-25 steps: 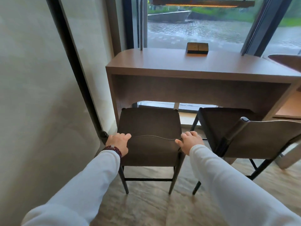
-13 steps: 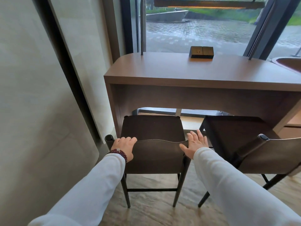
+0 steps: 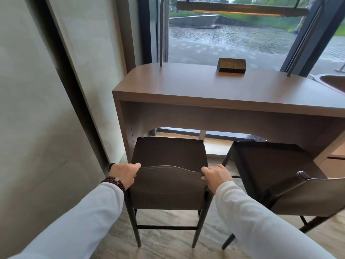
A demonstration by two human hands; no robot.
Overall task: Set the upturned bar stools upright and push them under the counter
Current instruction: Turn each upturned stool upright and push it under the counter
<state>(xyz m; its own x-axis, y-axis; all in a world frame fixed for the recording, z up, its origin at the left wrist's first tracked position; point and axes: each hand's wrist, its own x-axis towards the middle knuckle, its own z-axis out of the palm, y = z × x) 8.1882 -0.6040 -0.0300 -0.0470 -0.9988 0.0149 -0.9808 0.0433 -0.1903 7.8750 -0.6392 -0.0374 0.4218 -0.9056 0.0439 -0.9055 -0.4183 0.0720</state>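
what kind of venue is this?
Probably a café or lounge window bar: a high wooden counter against floor-to-ceiling glass, two backed bar stools, and a small wooden box on top.

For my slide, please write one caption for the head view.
Both hands hold the left stool's backrest before the counter.

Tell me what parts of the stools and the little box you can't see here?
- Right stool: head view's right edge cuts its backrest.
- Left stool: hands cover the backrest corners; front legs hidden beneath the seat.
- Small wooden box on the counter: markings too small to read.
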